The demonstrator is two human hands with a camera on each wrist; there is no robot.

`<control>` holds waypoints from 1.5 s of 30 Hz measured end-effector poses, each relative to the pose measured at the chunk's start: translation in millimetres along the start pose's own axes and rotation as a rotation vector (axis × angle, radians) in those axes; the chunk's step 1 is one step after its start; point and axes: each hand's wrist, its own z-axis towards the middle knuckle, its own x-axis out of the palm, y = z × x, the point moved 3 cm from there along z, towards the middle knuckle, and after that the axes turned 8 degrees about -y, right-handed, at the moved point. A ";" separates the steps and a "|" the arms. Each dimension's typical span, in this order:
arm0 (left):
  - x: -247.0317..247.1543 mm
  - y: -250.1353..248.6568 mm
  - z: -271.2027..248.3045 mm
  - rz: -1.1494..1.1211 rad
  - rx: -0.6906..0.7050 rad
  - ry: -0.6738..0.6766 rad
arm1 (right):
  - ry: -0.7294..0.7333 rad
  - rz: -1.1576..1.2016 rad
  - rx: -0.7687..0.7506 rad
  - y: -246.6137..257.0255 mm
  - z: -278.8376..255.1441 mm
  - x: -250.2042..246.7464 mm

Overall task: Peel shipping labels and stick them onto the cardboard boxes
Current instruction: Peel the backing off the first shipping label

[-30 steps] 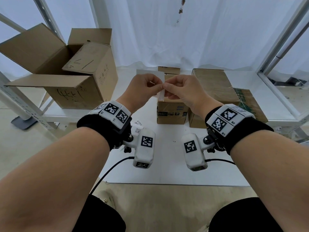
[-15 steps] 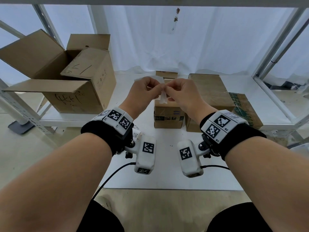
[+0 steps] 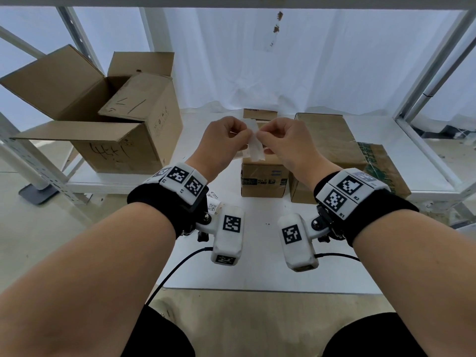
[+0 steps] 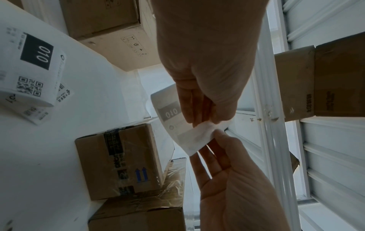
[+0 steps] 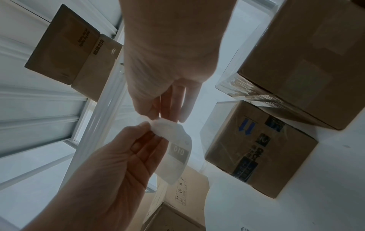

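Both hands are raised over the small taped box (image 3: 262, 179). Between them is a white shipping label (image 3: 255, 148) printed "010" (image 4: 169, 112), seen from its back side. My left hand (image 3: 246, 136) pinches its edge between thumb and fingers (image 4: 197, 109). My right hand (image 3: 260, 137) pinches a white layer at the same corner (image 4: 199, 137), and that layer bends away from the sheet. In the right wrist view the label (image 5: 177, 154) curls down past my left hand (image 5: 146, 129), with my right hand (image 5: 158, 118) above it.
A larger sealed box (image 3: 324, 140) stands right of the small one, with flattened green-printed cardboard (image 3: 381, 171) beside it. An open carton (image 3: 103, 124) sits at the left on the white shelf (image 3: 257, 266). More printed labels (image 4: 29, 70) lie near my left wrist. Shelf posts stand at both sides.
Both hands have stayed together above the small box. The white strip hanging between the fingertips is longer now, and the sheet curls more.
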 end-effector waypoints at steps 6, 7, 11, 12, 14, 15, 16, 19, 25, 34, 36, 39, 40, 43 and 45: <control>-6.2 0.5 3.9 -0.203 -0.066 -0.132 | -0.065 0.166 0.136 4.7 2.9 -3.4; -7.3 0.2 4.6 -0.213 -0.057 -0.145 | -0.074 0.199 0.155 4.7 3.2 -4.0; -8.8 -1.4 5.6 -0.190 -0.004 -0.164 | -0.095 0.267 0.202 2.5 3.7 -5.4; -8.7 -1.1 6.1 -0.178 0.004 -0.168 | -0.097 0.278 0.210 2.3 3.5 -5.8; -7.4 -0.4 7.6 -0.152 0.012 -0.170 | -0.096 0.301 0.216 2.7 3.1 -6.6; -6.9 0.1 8.2 -0.132 0.013 -0.170 | -0.094 0.311 0.218 3.2 2.7 -6.8; -6.4 0.2 8.4 -0.111 0.014 -0.167 | -0.093 0.319 0.219 3.7 2.3 -6.7; -4.6 0.3 7.5 -0.056 0.007 -0.151 | -0.092 0.342 0.233 5.0 1.1 -5.5; -0.3 4.3 8.5 0.074 0.035 -0.109 | -0.089 0.357 0.239 6.1 0.8 -4.1; -4.2 8.3 8.9 0.118 -0.022 -0.161 | -0.187 0.411 0.284 0.0 5.4 -9.0; -4.5 10.3 9.1 0.096 -0.045 -0.127 | -0.213 0.384 0.287 -1.9 7.3 -10.1; -5.1 8.2 7.6 0.017 -0.038 -0.119 | -0.251 0.351 0.281 -5.0 9.0 -9.4; -6.1 6.3 6.8 -0.002 -0.034 -0.130 | -0.264 0.343 0.276 -5.5 9.4 -9.5; -10.4 3.5 6.0 -0.051 -0.043 -0.169 | -0.285 0.348 0.264 -7.1 11.5 -11.3; -14.0 4.5 6.2 -0.063 -0.054 -0.203 | -0.296 0.371 0.260 -7.6 11.8 -13.1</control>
